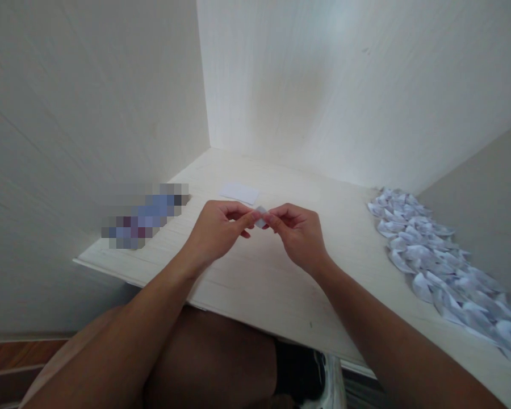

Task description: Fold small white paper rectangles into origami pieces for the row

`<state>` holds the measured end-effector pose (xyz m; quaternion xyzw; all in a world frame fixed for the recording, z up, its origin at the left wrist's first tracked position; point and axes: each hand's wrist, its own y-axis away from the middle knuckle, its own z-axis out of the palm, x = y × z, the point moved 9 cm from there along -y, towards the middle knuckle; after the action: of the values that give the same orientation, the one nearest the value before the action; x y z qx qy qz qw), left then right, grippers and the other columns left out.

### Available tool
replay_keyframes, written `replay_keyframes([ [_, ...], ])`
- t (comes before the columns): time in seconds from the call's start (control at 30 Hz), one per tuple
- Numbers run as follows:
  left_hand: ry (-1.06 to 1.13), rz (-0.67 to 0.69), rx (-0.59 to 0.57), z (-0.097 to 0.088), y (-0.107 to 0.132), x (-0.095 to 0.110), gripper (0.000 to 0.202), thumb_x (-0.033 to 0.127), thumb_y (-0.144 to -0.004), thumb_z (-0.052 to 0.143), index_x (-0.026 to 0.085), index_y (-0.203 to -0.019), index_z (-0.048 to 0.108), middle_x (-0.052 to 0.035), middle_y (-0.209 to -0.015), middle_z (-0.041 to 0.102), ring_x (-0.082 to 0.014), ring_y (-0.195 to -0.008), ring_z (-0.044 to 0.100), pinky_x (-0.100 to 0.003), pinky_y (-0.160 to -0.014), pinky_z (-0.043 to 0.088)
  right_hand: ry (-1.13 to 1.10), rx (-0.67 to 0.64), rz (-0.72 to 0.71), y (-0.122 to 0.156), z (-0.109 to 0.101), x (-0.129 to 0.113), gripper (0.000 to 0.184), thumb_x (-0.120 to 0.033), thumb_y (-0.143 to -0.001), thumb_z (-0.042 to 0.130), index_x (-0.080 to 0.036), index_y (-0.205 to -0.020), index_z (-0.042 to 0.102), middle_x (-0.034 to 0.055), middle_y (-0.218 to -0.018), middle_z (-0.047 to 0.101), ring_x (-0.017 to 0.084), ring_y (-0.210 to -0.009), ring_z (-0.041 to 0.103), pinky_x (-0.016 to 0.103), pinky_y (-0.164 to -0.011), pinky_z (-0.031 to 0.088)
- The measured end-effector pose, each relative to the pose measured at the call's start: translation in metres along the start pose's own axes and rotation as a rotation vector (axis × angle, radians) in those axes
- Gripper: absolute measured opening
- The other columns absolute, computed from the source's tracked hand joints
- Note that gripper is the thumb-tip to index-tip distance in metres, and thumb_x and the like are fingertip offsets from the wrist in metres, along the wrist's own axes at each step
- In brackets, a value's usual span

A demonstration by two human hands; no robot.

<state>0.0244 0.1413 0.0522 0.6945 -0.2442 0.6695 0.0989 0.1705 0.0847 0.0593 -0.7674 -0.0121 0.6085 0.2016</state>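
Between my two hands, above the middle of the desk, is a small folded piece of white paper [261,217]. My left hand [221,230] pinches its left side between thumb and fingers. The right side is pinched the same way by my right hand [297,232]. Fingertips cover much of the piece, so its full shape is hidden. Just beyond my left hand, flat white paper [239,193] lies on the desk. Many folded paper boats [426,244] are packed in rows along the right side.
A pale wooden desk [247,272] is enclosed by a left wall [111,85], a back wall [289,85] and a grey right wall [485,204]. At the left lies a pixelated bluish object [147,218]. My legs [213,352] are under the front edge.
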Motion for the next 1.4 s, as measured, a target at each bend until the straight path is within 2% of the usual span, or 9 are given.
replay_keyframes([
  [0.1,-0.016,0.033,0.002,0.0,0.0,0.004,0.03,0.047,-0.079,0.082,0.018,-0.073,0.08,-0.0068,-0.075,0.077,-0.0169,-0.067,0.067,-0.026,-0.057,0.058,-0.03,-0.013,0.008,0.0,0.002,0.002,0.035,-0.055,-0.081,0.083,-0.02,-0.076,0.076,0.0031,-0.071,0.075,0.015,-0.063,0.064,0.03,-0.061,0.049],
  [0.27,0.065,-0.015,-0.051,0.008,0.001,0.002,0.031,0.045,-0.074,0.087,0.017,-0.085,0.081,-0.0081,-0.085,0.08,-0.02,-0.078,0.072,-0.03,-0.064,0.063,-0.027,0.025,-0.001,-0.002,-0.002,0.004,0.033,-0.05,-0.081,0.083,-0.02,-0.073,0.075,0.0021,-0.068,0.073,0.013,-0.06,0.061,0.028,-0.058,0.047],
  [0.47,0.099,0.013,0.084,0.004,0.0,-0.003,0.03,0.037,-0.069,0.09,0.015,-0.087,0.079,-0.0057,-0.078,0.079,-0.0167,-0.067,0.07,-0.03,-0.062,0.062,-0.016,0.058,-0.021,-0.002,-0.005,-0.001,0.022,-0.04,-0.082,0.082,-0.021,-0.073,0.077,0.0006,-0.069,0.071,0.012,-0.061,0.056,0.027,-0.057,0.045],
  [0.57,0.084,0.025,0.099,0.004,0.0,-0.006,0.026,0.03,-0.07,0.087,0.015,-0.088,0.076,-0.0035,-0.072,0.076,-0.0151,-0.062,0.069,-0.028,-0.06,0.059,-0.013,0.027,-0.024,-0.002,-0.003,-0.003,0.021,-0.039,-0.083,0.08,-0.021,-0.072,0.076,0.0,-0.068,0.069,0.012,-0.061,0.055,0.028,-0.058,0.045],
  [0.7,0.112,0.052,0.034,0.007,0.001,-0.003,0.042,0.029,-0.074,0.085,0.016,-0.112,0.071,-0.0015,-0.079,0.075,-0.0178,-0.072,0.073,-0.032,-0.069,0.064,-0.023,0.037,0.026,-0.002,-0.006,0.0,0.023,-0.037,-0.083,0.079,-0.02,-0.068,0.074,-0.0001,-0.065,0.067,0.013,-0.061,0.054,0.029,-0.061,0.045],
  [0.8,0.09,0.094,-0.057,0.01,0.003,0.005,0.052,0.024,-0.077,0.083,0.019,-0.127,0.069,-0.003,-0.089,0.076,-0.0194,-0.082,0.075,-0.035,-0.076,0.066,-0.166,0.038,0.113,-0.003,-0.006,0.009,0.023,-0.039,-0.08,0.082,-0.02,-0.07,0.073,0.0,-0.064,0.067,0.013,-0.061,0.055,0.029,-0.06,0.043],
  [1.0,-0.041,0.158,-0.069,0.004,0.005,0.018,0.029,0.022,-0.078,0.082,0.022,-0.107,0.082,-0.0072,-0.107,0.08,-0.0175,-0.085,0.075,-0.032,-0.078,0.066,-0.281,-0.006,0.141,-0.003,0.001,0.015,0.027,-0.046,-0.078,0.085,-0.021,-0.073,0.074,-0.0007,-0.064,0.067,0.012,-0.059,0.054,0.029,-0.058,0.045],
  [1.2,0.024,0.154,-0.047,-0.006,0.003,0.021,0.03,0.026,-0.072,0.089,0.02,-0.101,0.083,-0.0064,-0.093,0.081,-0.0185,-0.08,0.076,-0.03,-0.073,0.066,-0.269,-0.047,-0.012,-0.003,0.0,-0.004,0.026,-0.041,-0.079,0.086,-0.026,-0.098,0.076,-0.0027,-0.074,0.071,0.014,-0.069,0.065,0.029,-0.062,0.049],
  [1.4,-0.014,0.2,-0.005,-0.017,0.004,0.029,0.026,0.029,-0.071,0.09,0.021,-0.095,0.085,-0.0064,-0.095,0.08,-0.0184,-0.081,0.075,-0.029,-0.071,0.065,-0.163,-0.093,-0.041,-0.003,0.001,-0.012,0.017,-0.035,-0.077,0.088,-0.026,-0.09,0.081,0.0001,-0.081,0.075,0.015,-0.074,0.065,0.033,-0.069,0.054],
])
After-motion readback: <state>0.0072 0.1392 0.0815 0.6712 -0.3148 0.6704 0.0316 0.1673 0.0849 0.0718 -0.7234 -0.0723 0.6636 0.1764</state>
